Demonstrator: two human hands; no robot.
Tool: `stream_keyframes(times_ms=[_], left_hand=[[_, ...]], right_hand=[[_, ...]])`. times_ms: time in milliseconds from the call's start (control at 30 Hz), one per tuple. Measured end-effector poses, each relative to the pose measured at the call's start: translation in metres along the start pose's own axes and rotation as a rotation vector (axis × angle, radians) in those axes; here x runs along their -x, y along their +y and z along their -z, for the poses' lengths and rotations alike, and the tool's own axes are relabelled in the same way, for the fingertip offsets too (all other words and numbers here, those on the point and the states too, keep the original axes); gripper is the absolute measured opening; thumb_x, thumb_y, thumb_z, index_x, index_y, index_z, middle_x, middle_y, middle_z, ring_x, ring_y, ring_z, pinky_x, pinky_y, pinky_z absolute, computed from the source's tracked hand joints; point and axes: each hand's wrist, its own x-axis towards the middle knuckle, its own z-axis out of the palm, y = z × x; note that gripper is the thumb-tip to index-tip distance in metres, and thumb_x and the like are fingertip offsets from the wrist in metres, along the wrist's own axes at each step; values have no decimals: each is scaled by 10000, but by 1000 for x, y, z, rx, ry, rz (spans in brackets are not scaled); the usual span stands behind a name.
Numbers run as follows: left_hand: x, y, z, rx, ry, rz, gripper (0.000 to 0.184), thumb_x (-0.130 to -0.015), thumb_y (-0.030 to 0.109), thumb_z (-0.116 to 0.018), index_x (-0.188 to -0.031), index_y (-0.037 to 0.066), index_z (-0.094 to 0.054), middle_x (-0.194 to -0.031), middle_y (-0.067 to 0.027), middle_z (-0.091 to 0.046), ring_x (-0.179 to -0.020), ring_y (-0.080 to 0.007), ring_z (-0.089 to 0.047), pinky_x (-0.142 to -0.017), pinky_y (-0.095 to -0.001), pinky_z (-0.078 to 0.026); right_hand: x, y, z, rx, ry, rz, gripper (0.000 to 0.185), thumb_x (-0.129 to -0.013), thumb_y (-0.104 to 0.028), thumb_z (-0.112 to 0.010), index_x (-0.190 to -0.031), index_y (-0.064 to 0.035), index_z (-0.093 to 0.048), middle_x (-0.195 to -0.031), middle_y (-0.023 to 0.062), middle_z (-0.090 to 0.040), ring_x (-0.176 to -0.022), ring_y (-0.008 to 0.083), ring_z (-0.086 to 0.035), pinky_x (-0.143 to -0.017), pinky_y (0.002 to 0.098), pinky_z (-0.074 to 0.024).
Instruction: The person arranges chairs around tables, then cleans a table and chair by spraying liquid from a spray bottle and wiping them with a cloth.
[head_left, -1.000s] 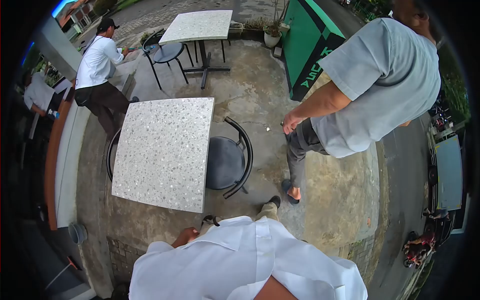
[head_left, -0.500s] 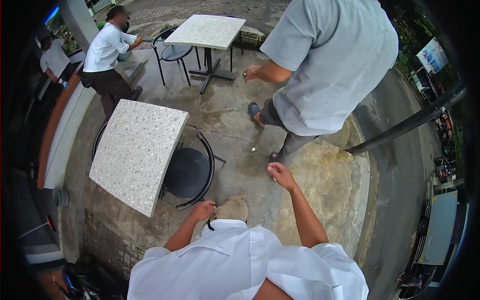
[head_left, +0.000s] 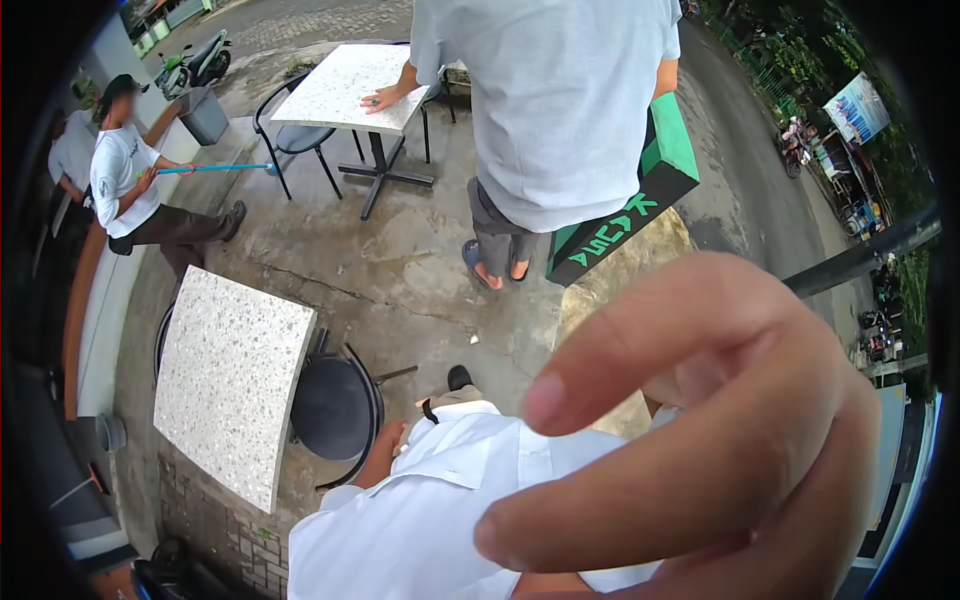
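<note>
My right hand (head_left: 720,420) is raised close to the camera and fills the lower right of the head view. Its fingers are bent but spread apart, with nothing between them. Down by my hip is my left hand (head_left: 393,436), small and partly hidden by my white shirt (head_left: 440,510); its fingers do not show clearly. The nearest thing to it is a black chair (head_left: 338,408) with a round seat, beside a speckled white table (head_left: 235,375).
Ahead, a person in a grey-blue shirt (head_left: 560,110) rests a hand on another speckled table (head_left: 345,85). A black-and-green lettered box (head_left: 625,225) stands by that person. At left, a person in white (head_left: 125,165) holds a blue pole (head_left: 220,167). A dark post (head_left: 870,250) leans at right.
My right hand has risen from in front of me to near the camera. The person ahead has straightened and touches the far table. The lettered box has come into view.
</note>
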Motion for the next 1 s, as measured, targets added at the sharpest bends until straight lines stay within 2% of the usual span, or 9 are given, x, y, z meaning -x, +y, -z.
stream_keyframes(times_ms=[200,300,433,500,600,633,700,733,1000], left_hand=[[-52,106,115,350,137,-69,290,-891,326,-643,-1098,155,-750,-1179,-188,-705,-1123,-391,-650,-940,-420,-526],[-70,123,137,555,331,-9,256,-888,355,-651,-1042,179,-755,-1078,-156,-736,-1049,-388,-675,-894,-415,-536],[-68,128,138,598,492,271,338,-901,381,-604,-1055,115,-744,-1048,-192,-730,-1008,-416,-680,-874,-467,-536],[-88,92,90,271,469,269,413,-907,409,-547,-1065,83,-745,-1060,-215,-724,-1010,-428,-679,-891,-493,-531],[-54,150,77,347,308,591,448,-906,416,-513,-1038,57,-746,-1096,-239,-709,-1036,-438,-664,-911,-503,-524],[-56,158,56,356,301,606,448,-906,416,-513,-1038,57,-746,-1096,-239,-709,-1036,-438,-664,-911,-503,-524],[-56,179,18,150,214,298,449,-902,415,-536,-1028,33,-736,-1126,-246,-699,-1085,-439,-647,-933,-497,-521],[-69,194,19,320,-37,385,400,-914,376,-548,-1053,46,-727,-1139,-234,-699,-1118,-415,-644,-936,-476,-526],[-98,287,22,549,274,582,348,-921,342,-568,-1104,91,-725,-1128,-217,-708,-1123,-383,-655,-927,-443,-538]], right_hand=[[69,90,99,-16,235,-136,223,-1075,-171,-464,-1251,-125,-593,-833,103,-708,-690,241,-688,-738,418,-536],[153,155,130,-180,455,-556,229,-1028,-39,-447,-1124,8,-649,-818,134,-689,-727,238,-677,-735,367,-540],[260,239,168,-84,409,-1091,196,-1019,-38,-535,-1141,35,-671,-873,85,-695,-831,147,-660,-787,290,-527],[294,276,186,-123,362,-1206,195,-1016,-55,-572,-1157,31,-675,-856,57,-690,-808,112,-642,-761,261,-508],[330,324,223,-109,229,-1242,204,-1005,-58,-601,-1182,11,-676,-845,23,-695,-791,78,-624,-714,229,-465],[337,337,236,-124,217,-1248,204,-1005,-58,-601,-1182,11,-676,-845,23,-695,-791,78,-624,-714,229,-465],[354,361,263,-124,252,-1260,193,-1004,-56,-601,-1167,9,-682,-839,27,-696,-791,78,-627,-717,231,-471],[366,373,272,-135,284,-1264,179,-1001,-58,-608,-1150,8,-684,-821,28,-695,-779,78,-629,-715,231,-477],[442,443,253,-98,-69,-1376,177,-963,-68,-644,-1123,-4,-684,-798,43,-716,-736,95,-661,-694,245,-509]])
